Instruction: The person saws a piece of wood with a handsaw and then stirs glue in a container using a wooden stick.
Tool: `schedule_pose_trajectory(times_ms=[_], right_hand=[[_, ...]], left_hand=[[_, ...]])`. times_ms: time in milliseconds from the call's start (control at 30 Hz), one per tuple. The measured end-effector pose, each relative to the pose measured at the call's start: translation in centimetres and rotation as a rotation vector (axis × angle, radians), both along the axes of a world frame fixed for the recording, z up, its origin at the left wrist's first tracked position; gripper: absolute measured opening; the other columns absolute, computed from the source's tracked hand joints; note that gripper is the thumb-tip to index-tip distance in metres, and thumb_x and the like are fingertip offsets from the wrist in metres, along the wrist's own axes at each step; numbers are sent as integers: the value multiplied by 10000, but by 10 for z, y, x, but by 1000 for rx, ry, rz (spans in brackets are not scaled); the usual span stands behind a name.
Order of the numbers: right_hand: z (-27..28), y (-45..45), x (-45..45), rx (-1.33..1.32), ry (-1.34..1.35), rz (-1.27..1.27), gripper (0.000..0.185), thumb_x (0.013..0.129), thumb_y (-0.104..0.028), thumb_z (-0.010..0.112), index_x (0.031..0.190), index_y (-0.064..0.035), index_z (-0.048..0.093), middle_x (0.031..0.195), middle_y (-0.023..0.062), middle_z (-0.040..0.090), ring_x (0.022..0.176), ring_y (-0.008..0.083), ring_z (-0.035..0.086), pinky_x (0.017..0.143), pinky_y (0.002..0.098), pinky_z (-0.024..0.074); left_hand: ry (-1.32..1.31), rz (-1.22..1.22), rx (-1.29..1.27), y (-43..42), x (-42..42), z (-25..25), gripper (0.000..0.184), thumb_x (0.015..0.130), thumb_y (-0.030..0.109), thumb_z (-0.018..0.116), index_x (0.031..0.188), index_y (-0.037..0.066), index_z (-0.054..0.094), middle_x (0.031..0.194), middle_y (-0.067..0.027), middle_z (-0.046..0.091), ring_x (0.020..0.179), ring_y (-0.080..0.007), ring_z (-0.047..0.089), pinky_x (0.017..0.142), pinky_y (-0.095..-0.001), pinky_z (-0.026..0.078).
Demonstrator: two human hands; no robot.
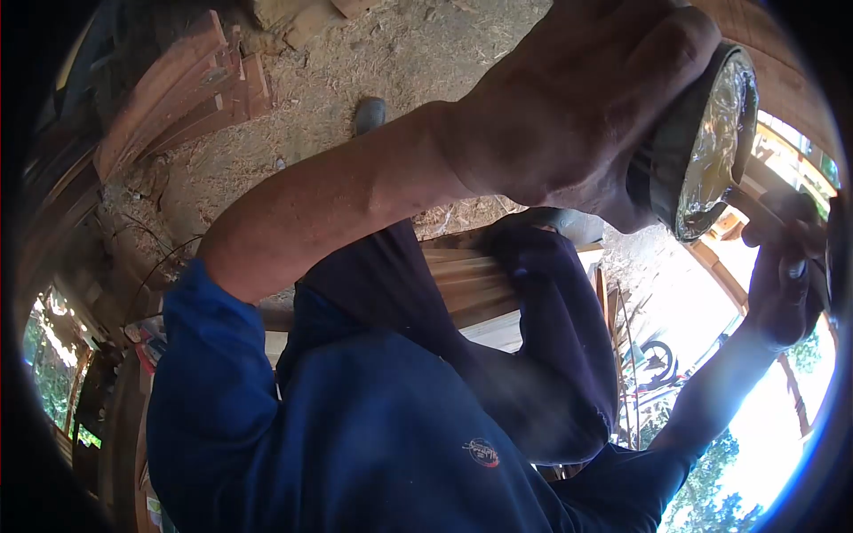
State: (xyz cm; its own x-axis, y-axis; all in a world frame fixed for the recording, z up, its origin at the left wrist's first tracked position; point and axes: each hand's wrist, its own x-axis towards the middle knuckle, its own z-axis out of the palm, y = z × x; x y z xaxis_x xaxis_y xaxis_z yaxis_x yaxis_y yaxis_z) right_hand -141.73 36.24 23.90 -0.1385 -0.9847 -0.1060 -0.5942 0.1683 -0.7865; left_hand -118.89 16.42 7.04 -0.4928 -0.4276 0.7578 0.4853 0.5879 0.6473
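Observation:
My left hand point(600, 107) is wrapped around a round, dark-sided can point(662, 164), tilted so that its mouth faces right. Glossy, yellowish, clear-looking stuff point(715, 142) shows inside and coats the rim. At the right edge, my right hand point(789, 271) is closed on a flat, pale stick point(755, 211), whose near end reaches the lower lip of the can. Whether the stick is a brush handle or a plain strip I cannot tell. Part of the right hand is lost in shadow at the edge of the view.
Curved wooden pieces point(169, 98) lie at the upper left on ground strewn with shavings point(426, 53). Planks point(471, 284) run beneath my bent legs point(560, 329). A bicycle-like wheel point(656, 362) stands in the bright area at the right.

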Motion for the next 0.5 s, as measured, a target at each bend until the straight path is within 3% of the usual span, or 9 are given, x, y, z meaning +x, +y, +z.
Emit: schedule_pose_trajectory(times_ms=[67,133,200,267,333,400,433,467,500], right_hand=[[5,-10,17,-40,31,157,313,1052,-312,593,1283,-112,661,1032,158,642,890,247,593,735,358,477],[7,-13,43,-89,25,56,305,1044,-306,594,1241,-80,645,1001,179,651,853,255,605,743,375,483],[15,-18,45,-119,-94,246,308,1053,-164,553,1334,-46,596,1130,275,631,864,274,677,747,366,566],[21,-13,58,-198,-96,180,286,1031,-121,570,1269,35,592,1074,267,648,858,287,704,750,368,580],[23,-6,76,-289,-235,48,225,1002,-77,596,1188,45,635,1031,262,663,872,288,719,755,374,591],[27,6,91,-321,-378,-86,154,966,-17,638,1097,47,690,1020,226,696,896,272,733,763,362,598],[30,13,96,-343,-270,-89,113,941,-5,689,1040,39,724,979,164,728,892,241,737,763,338,593],[37,17,97,-444,-112,38,118,972,-56,631,1001,31,707,975,173,720,869,274,722,747,376,573],[38,27,105,-428,-55,-45,73,935,-17,693,975,33,726,964,156,739,896,285,730,757,388,569]], left_hand=[[29,33,-103,4,-2,-14,972,803,229,797,1513,-143,246,1310,-336,459,1124,-479,508,985,-569,408],[214,-10,-89,7,-20,-39,1012,826,290,812,1540,-117,220,1357,-332,449,1186,-484,492,1028,-571,390],[137,-38,-62,13,6,-3,1064,834,362,829,1561,-94,200,1407,-326,427,1255,-481,467,1080,-564,370],[73,-86,-46,15,27,25,1116,841,433,846,1581,-71,181,1458,-321,404,1325,-478,441,1132,-558,350],[-75,-62,-39,19,27,31,1350,521,477,1028,1535,-20,289,1447,-205,469,1298,-361,543,1112,-509,435],[-136,-139,77,29,31,44,1259,507,442,1023,1476,-66,399,1390,-213,519,1294,-384,504,1112,-487,408],[-226,-163,156,39,38,45,1292,546,455,1020,1514,-65,339,1406,-212,517,1317,-375,516,1123,-488,414],[-182,-279,171,41,38,34,1317,611,465,1003,1553,-56,244,1430,-216,496,1334,-367,530,1117,-492,454],[-40,-364,363,64,37,30,1323,648,486,985,1568,-42,194,1474,-231,453,1337,-368,538,1100,-497,495]])
